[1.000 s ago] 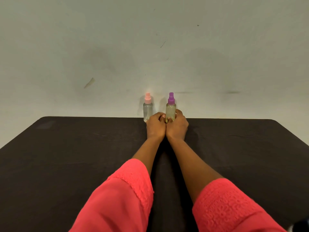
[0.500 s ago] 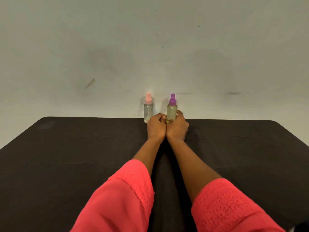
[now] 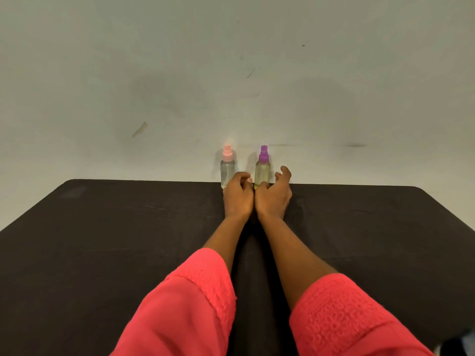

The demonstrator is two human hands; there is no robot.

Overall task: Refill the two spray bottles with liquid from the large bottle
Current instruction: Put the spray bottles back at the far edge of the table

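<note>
Two small clear spray bottles stand upright at the table's far edge. The pink-capped bottle (image 3: 227, 169) is on the left, the purple-capped bottle (image 3: 262, 170) on the right with yellowish liquid inside. My left hand (image 3: 237, 197) rests on the table between the two bottles, fingers curled and holding nothing. My right hand (image 3: 275, 195) lies just right of the purple-capped bottle, its fingers spread apart and off the bottle; the thumb is near the bottle's base. The large bottle is not in view.
The black table (image 3: 102, 240) runs from the wall to the near edge, with rounded far corners. A pale wall (image 3: 231, 73) rises right behind the bottles. Red sleeves cover both forearms.
My right hand has let go of the purple-capped bottle and its fingers have opened to the right. My left hand has loosened a little; both bottles stand where they were.
</note>
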